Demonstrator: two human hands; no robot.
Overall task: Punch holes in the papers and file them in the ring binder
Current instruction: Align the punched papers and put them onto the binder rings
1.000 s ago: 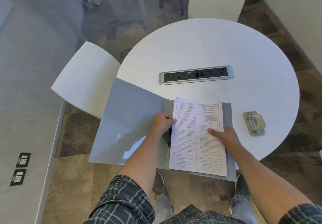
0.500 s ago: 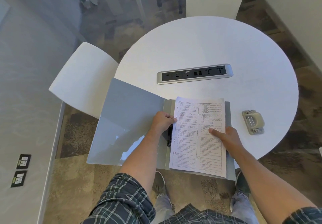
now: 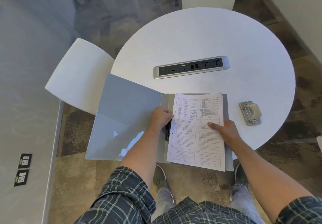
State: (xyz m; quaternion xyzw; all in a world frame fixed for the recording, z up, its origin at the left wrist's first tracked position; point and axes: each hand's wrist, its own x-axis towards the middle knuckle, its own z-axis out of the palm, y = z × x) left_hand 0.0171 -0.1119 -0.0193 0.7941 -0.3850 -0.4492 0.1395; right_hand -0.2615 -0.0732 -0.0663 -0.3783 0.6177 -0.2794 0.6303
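Papers [image 3: 196,129] on open ring binder [image 3: 125,119].
My left hand [image 3: 161,117] pinches sheet edge w/ curled fingers; right hand [image 3: 223,131] presses flat, fingers straight.

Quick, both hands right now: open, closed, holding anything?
Left hand: curled, its grip on the left edge of the papers by the binder clip.
Right hand: open, fingers flat on the papers.
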